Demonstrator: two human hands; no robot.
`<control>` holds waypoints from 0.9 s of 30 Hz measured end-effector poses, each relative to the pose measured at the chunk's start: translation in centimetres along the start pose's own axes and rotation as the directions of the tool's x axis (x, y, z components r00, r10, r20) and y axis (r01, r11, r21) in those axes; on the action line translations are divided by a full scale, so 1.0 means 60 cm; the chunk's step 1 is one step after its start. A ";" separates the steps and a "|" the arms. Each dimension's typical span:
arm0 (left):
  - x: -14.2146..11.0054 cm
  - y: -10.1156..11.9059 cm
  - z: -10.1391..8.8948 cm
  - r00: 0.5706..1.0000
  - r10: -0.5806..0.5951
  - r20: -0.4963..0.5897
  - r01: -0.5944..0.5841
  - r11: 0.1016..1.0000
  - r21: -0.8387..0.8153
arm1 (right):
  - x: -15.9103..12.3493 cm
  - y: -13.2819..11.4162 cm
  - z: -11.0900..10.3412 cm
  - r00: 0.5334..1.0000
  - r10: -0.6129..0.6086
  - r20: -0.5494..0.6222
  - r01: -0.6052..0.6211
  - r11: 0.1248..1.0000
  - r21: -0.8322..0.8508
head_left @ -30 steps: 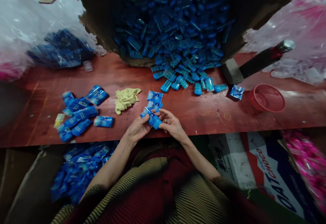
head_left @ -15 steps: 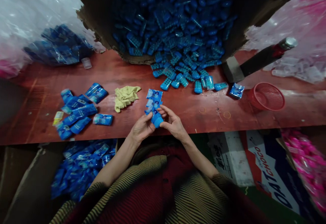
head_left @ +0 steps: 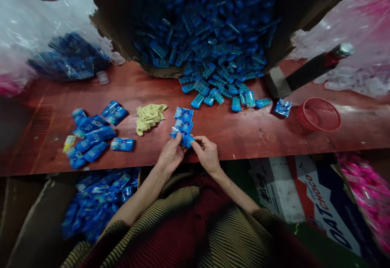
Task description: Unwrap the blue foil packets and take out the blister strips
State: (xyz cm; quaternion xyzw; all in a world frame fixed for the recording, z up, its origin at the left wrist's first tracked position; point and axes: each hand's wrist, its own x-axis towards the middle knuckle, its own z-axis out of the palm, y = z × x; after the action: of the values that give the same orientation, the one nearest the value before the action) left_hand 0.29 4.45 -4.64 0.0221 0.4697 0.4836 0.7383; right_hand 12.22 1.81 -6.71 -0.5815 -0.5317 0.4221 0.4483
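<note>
In front of my body, both hands work on a small blue printed plastic wrapper (head_left: 186, 139) near the table's front edge. My left hand (head_left: 171, 154) is closed on its left side, with the thumb on top. My right hand (head_left: 208, 152) pinches its right end between thumb and fingertips. Whether a container sits inside it is hard to see. Just beyond the fingertips lie more flat blue printed wrappers (head_left: 184, 114), overlapping in a short row. A crumpled yellow cloth (head_left: 150, 117) is to their left.
Filled blue packs (head_left: 94, 134) lie at the left. Blue capped containers (head_left: 216, 93) spill from a torn carton (head_left: 164, 72) at the back. To the right are a hammer (head_left: 310, 73), a blue packet stack (head_left: 282, 108) and a red basket (head_left: 319, 114). Below the table sits a blue heap (head_left: 94, 207).
The wrapper has been turned between my hands, and its rounded blue end, visible half a second ago, is now covered. My right hand's fingers have drawn in to a pinch at its right end.
</note>
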 end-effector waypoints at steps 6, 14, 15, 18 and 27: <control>0.002 0.005 -0.013 1.000 0.013 0.027 -0.015 0.995 0.096 | -0.002 0.001 0.002 0.990 -0.139 0.028 0.140 0.990 -0.022; 0.001 0.010 -0.027 0.973 -0.092 0.210 0.084 0.995 0.047 | 0.016 0.015 -0.003 0.995 -0.013 0.100 -0.010 0.974 0.225; 0.001 0.009 -0.029 0.968 -0.095 0.234 0.088 0.995 0.041 | 0.017 0.014 -0.005 0.990 -0.011 0.143 -0.026 0.967 0.255; 0.002 0.009 -0.034 0.952 -0.109 0.285 0.095 0.994 0.063 | 0.020 0.008 -0.009 0.959 -0.019 0.284 -0.080 0.940 0.332; -0.001 0.013 -0.034 0.912 -0.157 0.380 0.150 0.988 0.046 | 0.022 0.000 -0.020 0.925 -0.043 0.377 -0.093 0.938 0.334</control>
State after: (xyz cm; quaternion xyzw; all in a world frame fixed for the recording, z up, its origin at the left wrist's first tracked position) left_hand -1.73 3.96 -5.38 0.0848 0.3210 0.4067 0.8511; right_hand 13.48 3.01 -6.42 -0.4082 -0.5180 0.6187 0.4269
